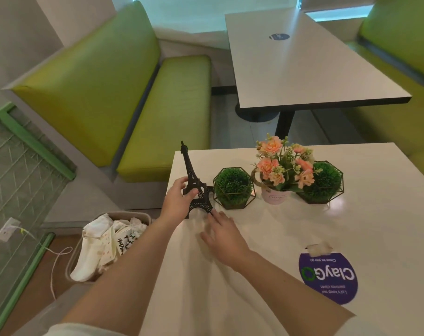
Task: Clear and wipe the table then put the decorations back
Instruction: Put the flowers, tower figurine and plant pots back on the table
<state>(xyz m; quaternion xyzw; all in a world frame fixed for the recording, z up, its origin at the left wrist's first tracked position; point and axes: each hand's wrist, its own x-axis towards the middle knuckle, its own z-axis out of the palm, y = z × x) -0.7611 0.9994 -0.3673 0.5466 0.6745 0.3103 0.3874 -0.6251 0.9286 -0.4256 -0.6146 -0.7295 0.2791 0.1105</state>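
While the right hand [224, 235] lies flat with straight fingers on the white table [375, 214], fingertips at the tower's foot, the left hand [178, 201] pinches the Eiffel Tower model [196, 183] near the table's left edge. Beyond it stand two green ball plants [234, 187] and a pink flower pot [275, 195], so clearing and wiping look finished; apparently only this last decoration needs settling.

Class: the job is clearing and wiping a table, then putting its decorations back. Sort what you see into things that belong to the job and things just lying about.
Belongs to the job:
Eiffel Tower model, gripped by the left hand
right hand
two caged green plant balls
pink flower pot
white table

Just lying about:
purple round sticker
bin of paper waste
green bench
far table
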